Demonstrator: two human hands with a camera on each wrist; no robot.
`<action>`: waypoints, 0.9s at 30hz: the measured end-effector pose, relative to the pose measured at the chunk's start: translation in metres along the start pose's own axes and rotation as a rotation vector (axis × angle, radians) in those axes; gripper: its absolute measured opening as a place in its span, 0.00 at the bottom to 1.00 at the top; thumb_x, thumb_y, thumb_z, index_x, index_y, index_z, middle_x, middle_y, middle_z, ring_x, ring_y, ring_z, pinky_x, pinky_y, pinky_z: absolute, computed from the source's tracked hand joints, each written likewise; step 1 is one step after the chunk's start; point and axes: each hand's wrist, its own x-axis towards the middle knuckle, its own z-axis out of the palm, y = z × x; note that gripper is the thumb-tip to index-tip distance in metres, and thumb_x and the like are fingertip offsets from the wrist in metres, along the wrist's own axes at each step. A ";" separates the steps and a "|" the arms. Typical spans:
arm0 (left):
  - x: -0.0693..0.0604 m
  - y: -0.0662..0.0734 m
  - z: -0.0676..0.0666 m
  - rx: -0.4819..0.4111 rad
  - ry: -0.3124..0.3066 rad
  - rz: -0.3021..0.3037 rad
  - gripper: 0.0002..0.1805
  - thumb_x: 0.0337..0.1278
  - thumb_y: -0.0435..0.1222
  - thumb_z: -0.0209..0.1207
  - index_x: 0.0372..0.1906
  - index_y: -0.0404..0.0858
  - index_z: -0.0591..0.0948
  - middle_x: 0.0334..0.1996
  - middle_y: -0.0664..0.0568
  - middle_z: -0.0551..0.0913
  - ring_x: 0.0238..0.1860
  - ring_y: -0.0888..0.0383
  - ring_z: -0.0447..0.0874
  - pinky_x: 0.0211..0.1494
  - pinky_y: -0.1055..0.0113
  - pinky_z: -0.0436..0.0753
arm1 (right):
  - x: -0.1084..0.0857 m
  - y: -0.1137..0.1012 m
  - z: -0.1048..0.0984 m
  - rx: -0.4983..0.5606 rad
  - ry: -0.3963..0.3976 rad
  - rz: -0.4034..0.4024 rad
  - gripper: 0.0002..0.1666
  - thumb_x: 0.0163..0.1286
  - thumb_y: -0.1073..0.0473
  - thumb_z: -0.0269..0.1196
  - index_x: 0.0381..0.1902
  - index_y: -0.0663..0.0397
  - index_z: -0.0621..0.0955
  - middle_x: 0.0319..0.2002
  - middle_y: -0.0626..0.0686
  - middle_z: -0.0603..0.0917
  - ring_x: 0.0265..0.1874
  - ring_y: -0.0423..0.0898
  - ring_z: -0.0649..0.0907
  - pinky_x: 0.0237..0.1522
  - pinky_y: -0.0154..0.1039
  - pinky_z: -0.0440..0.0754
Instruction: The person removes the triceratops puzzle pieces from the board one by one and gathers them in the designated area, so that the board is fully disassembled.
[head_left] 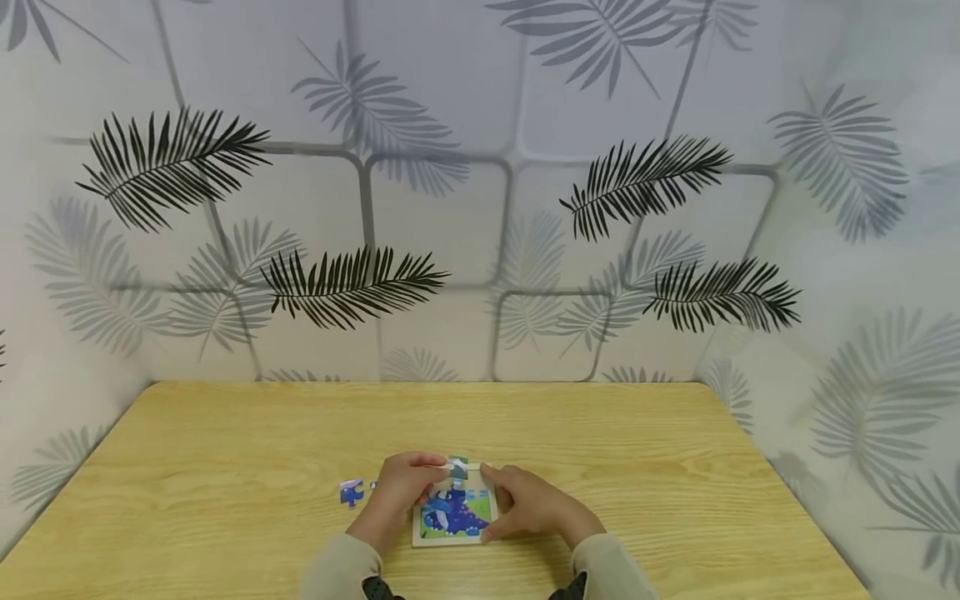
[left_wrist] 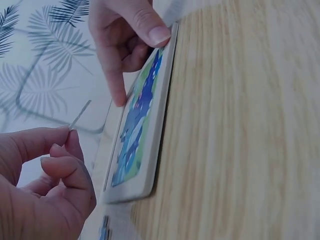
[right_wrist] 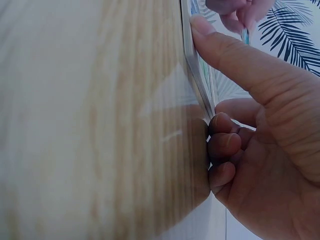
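A: What is nearest to the camera?
B: At the bottom edge of the frame, two pale sleeves [head_left: 341,568], with a black strap [head_left: 378,588] by each wrist.
A: And after the sleeves?
B: In the lower middle is the puzzle tray [head_left: 450,544], lying flat. Inside it I see a blue creature on green; the upper part of the tray shows a bare, cream-coloured base.
A: Does the right hand [head_left: 531,505] hold it?
B: Yes, it grasps the right side: thumb at the near edge, index finger at the far edge. In the right wrist view the other fingers are curled beside the tray.
A: And the left hand [head_left: 405,485]?
B: It pinches one puzzle piece [head_left: 458,467] between thumb and index finger, above the tray's far edge. In the left wrist view this piece appears thin, seen from its side.
A: Is there another piece?
B: A loose blue piece [head_left: 351,492] lies to the left of the left hand, on the wooden table [head_left: 675,492].
A: What is farthest?
B: A pale backdrop [head_left: 442,217] with black and grey leaves, filling the upper frame.
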 end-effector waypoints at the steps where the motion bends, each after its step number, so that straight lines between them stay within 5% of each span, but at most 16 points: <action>1: -0.001 0.000 -0.003 0.011 0.000 -0.002 0.10 0.52 0.31 0.64 0.41 0.34 0.84 0.20 0.55 0.74 0.17 0.63 0.65 0.21 0.73 0.67 | 0.000 0.000 0.000 -0.003 0.000 0.002 0.55 0.50 0.48 0.74 0.71 0.57 0.61 0.29 0.48 0.67 0.29 0.41 0.66 0.31 0.34 0.63; 16: -0.036 -0.022 -0.070 0.162 0.073 0.017 0.03 0.48 0.29 0.65 0.31 0.33 0.84 0.24 0.55 0.81 0.15 0.63 0.61 0.18 0.73 0.63 | 0.000 0.001 0.000 -0.018 -0.009 -0.014 0.55 0.51 0.47 0.73 0.71 0.55 0.60 0.29 0.47 0.66 0.29 0.41 0.65 0.31 0.35 0.62; 27: -0.051 -0.033 -0.110 0.249 0.113 -0.034 0.06 0.49 0.32 0.66 0.33 0.34 0.85 0.29 0.54 0.82 0.26 0.58 0.70 0.26 0.68 0.73 | 0.001 0.001 0.002 -0.019 -0.010 -0.003 0.54 0.51 0.47 0.73 0.71 0.54 0.60 0.29 0.47 0.66 0.29 0.42 0.65 0.31 0.35 0.61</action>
